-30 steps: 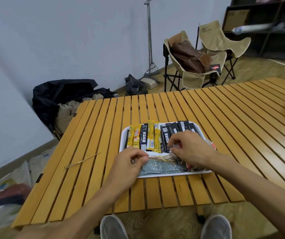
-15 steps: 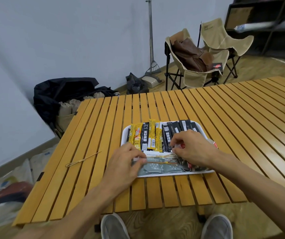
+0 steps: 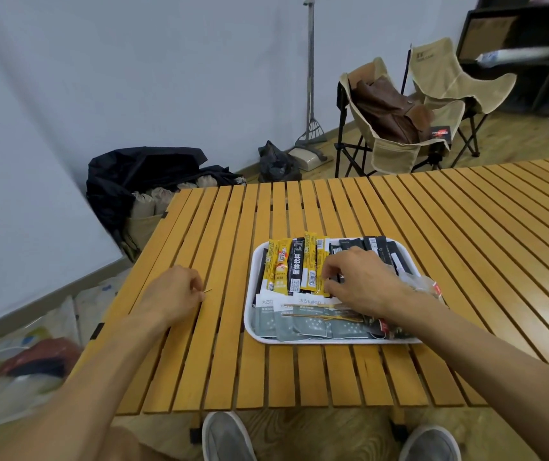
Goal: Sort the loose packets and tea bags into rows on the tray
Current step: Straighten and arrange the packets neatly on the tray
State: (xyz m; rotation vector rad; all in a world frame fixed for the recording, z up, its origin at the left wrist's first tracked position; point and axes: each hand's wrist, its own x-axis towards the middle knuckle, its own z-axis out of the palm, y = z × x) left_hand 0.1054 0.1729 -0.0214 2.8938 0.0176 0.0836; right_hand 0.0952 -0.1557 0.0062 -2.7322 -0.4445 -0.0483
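White tray point(image 3: 250, 322) sits on the slatted tabletop point(image 3: 466, 227): yellow and black stick packets point(image 3: 294, 266) stand in a row along its far side, grey tea bags point(image 3: 309, 324) lie in a row along the near edge. Right hand point(image 3: 359, 281) is over the tray, fingers curled onto the black packets mid-row; can't tell whether it actually grips one. Left hand point(image 3: 173, 291) is off the tray on the tabletop, pinching a thin yellowish strand point(image 3: 207, 290).
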